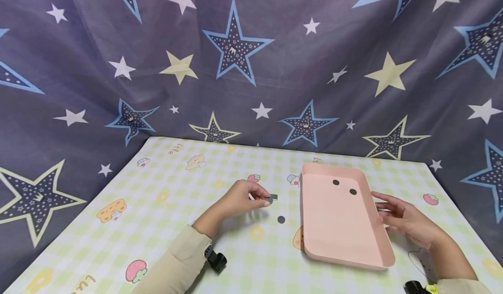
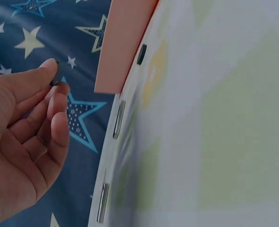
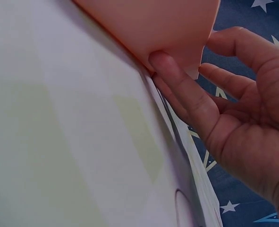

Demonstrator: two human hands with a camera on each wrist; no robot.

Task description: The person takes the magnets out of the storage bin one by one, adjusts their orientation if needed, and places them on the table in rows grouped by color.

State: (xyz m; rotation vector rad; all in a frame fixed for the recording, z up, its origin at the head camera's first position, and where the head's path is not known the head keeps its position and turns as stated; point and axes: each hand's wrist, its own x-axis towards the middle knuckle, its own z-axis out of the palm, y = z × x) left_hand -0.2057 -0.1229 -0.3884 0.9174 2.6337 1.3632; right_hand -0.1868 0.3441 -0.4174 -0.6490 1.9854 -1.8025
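In the head view my left hand (image 1: 245, 196) pinches a small dark disc (image 1: 271, 199) between thumb and fingertips, above the cloth. The left wrist view shows only this disc's dark edge. Another flat black disc (image 1: 281, 220) lies on the cloth nearby. A pink rectangular tray (image 1: 334, 224) stands to the right, with two black discs, one (image 1: 335, 182) farther back and one (image 1: 353, 192) closer, on its floor. Against the tray's right outer wall, my right hand (image 1: 408, 220) rests its extended fingertips; the right wrist view shows them touching the wall.
Two slim pieces with shiny edges, one (image 2: 119, 119) nearer the tray and one (image 2: 103, 203) farther off, lie on the cloth; their kind is unclear. A green-checked cloth (image 1: 165, 224) covers the table. Behind it hangs a star-patterned curtain (image 1: 275, 80).
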